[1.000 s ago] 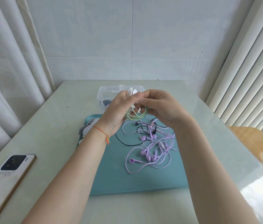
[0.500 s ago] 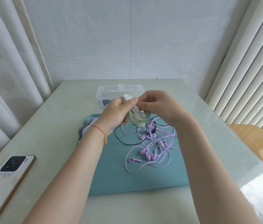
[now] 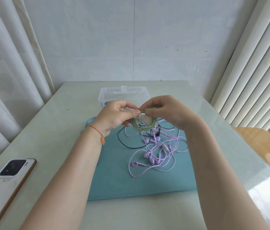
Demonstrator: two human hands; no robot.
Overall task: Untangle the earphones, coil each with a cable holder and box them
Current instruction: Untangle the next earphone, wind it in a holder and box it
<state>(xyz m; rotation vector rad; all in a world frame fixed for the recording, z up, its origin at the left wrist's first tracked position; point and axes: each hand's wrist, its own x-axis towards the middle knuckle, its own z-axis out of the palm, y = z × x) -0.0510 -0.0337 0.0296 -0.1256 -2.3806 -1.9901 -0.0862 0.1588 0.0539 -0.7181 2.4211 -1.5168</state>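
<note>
Pale green table against a tiled wall: above its far middle my left hand [image 3: 114, 116] and right hand [image 3: 167, 112] pinch the green earphones [image 3: 143, 126], coiled, wrapping the white cable holder [image 3: 145, 118]. Purple earphones [image 3: 155, 153] and a black cable [image 3: 122, 140] lie tangled on the teal mat [image 3: 114, 180]; the clear box [image 3: 122, 93] waits just beyond, with open room either side.

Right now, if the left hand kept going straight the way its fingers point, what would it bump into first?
The left hand points rightward across the green earphone coil it pinches, so it would first meet the right hand, whose fingers grip the same coil. Depth between them is hard to judge.
</note>
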